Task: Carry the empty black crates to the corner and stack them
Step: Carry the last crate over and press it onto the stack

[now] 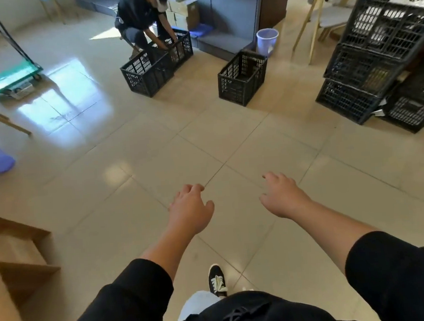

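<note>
Crates sit across the far side of a glossy beige tile floor (135, 150): a green trolley (12, 79) far left, then two crates (156, 61) with a crouching person (143, 17) reaching in, a lone crate (242, 78), and a leaning stack (384, 55) at right. Near the camera, left hand (190, 209) and right hand (281, 195) hang over bare floor, fingers loosely curled, holding nothing.

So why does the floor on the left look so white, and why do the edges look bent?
Head view: strong light reflects off the glossy floor tiles near the green trolley; the wide-angle lens curves the crate stack at the right edge; the wooden shelf at lower left is blurred.
</note>
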The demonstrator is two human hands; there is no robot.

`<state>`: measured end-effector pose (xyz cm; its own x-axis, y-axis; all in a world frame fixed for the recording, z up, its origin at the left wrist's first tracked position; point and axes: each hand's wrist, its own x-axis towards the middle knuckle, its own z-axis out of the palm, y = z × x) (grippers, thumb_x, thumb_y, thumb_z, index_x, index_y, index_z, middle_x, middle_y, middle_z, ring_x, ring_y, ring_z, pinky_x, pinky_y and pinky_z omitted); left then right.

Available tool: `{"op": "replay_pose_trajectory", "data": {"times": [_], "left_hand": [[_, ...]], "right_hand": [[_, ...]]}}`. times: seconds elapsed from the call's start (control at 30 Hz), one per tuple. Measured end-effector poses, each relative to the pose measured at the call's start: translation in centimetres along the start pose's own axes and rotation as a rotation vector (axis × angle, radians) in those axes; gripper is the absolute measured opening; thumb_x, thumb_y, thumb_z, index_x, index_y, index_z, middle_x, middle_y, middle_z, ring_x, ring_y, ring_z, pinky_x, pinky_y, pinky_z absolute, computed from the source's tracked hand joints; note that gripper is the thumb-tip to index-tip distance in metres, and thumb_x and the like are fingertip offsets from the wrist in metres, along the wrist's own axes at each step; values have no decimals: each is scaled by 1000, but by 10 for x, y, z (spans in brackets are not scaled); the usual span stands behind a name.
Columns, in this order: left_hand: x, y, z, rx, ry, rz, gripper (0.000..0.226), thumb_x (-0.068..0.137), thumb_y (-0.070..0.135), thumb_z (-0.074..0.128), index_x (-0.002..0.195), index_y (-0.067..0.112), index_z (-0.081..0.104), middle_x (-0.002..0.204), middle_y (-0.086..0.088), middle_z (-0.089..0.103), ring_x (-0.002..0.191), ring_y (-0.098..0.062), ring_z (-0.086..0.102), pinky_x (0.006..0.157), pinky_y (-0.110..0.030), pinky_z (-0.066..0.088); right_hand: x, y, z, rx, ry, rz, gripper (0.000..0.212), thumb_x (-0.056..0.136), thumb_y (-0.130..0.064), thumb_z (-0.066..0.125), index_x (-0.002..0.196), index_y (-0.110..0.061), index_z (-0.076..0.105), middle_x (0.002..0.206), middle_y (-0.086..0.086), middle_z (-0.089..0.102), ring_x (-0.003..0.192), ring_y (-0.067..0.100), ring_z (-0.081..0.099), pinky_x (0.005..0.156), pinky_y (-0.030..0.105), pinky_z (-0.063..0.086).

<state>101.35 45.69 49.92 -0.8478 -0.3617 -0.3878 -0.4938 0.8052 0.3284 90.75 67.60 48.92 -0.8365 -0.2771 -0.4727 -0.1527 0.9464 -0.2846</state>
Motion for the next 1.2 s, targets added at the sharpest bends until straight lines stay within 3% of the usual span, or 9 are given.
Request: {"op": "replay_pose_trajectory", "data": {"times": [0.23, 0.5, 0.87, 1.2], "left_hand": [[131, 39, -52, 93, -71, 150, 60, 103, 45, 50, 158, 24, 41, 162, -2, 39, 148, -27, 39, 119, -49, 35], [270, 142, -56, 196, -172, 289, 59, 104, 45, 50, 158, 24, 40, 161, -3, 39, 146, -27, 39, 118, -47, 33], [441, 307, -91, 175, -137, 248, 60, 104, 42, 50, 159, 22, 41, 162, -3, 38, 145, -27, 39, 117, -47, 34], [621, 399, -122, 146, -128, 229, 60, 103, 43, 52, 159, 23, 41, 163, -4, 38, 147, -29, 39, 118, -48, 35]], "right_hand": [[78, -2, -50, 93, 47, 176, 63, 99, -33, 52, 158, -20, 33, 158, 11, 40, 140, 39, 41, 109, 51, 45], [184, 46, -107, 185, 73, 301, 64, 98, -32, 53, 158, -22, 33, 156, 11, 42, 139, 38, 41, 108, 48, 45], [364, 120, -250, 99, 26, 223, 55, 101, -34, 48, 153, -19, 36, 153, 10, 43, 136, 36, 43, 99, 47, 45], [555, 136, -371, 84, 38, 149, 56, 103, -33, 47, 155, -20, 33, 156, 10, 41, 138, 35, 40, 106, 50, 44]]}}
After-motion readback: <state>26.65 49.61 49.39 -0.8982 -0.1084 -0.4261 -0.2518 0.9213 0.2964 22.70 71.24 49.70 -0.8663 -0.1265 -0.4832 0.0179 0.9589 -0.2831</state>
